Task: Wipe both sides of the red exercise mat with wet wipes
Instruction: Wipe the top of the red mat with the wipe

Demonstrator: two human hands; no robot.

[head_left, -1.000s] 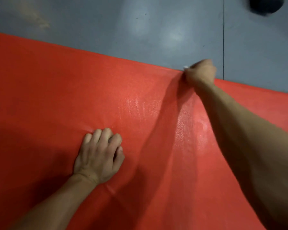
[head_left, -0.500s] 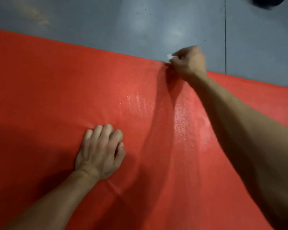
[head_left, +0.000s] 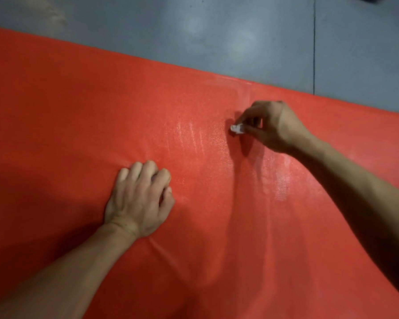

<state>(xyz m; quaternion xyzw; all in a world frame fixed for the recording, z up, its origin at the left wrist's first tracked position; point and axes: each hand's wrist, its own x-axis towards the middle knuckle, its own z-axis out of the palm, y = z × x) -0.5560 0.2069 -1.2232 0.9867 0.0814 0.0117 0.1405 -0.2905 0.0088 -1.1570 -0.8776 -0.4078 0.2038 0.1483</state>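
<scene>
The mat (head_left: 78,116) lies flat on the floor (head_left: 217,31) and fills most of the view, stretching under both hands and past them on every side but the far one, where its edge runs just beyond the right hand.

The right hand (head_left: 270,125) is reached out over the mat, with its fingers curled and pinching a small, crumpled wipe (head_left: 237,129) at the fingertips. The wipe sits against the mat surface, or very close to it; actual contact cannot be told.

The left hand (head_left: 138,199) rests knuckles-up on the mat, nearer the person and well apart from the right hand. Its fingers are curled under and it holds nothing; the mat creases slightly around it.

Between the two hands the mat shows pale, shiny streaks (head_left: 194,139), and another glistening patch (head_left: 279,180) lies beside the right forearm. A thin seam (head_left: 314,42) crosses the floor beyond the right hand.
</scene>
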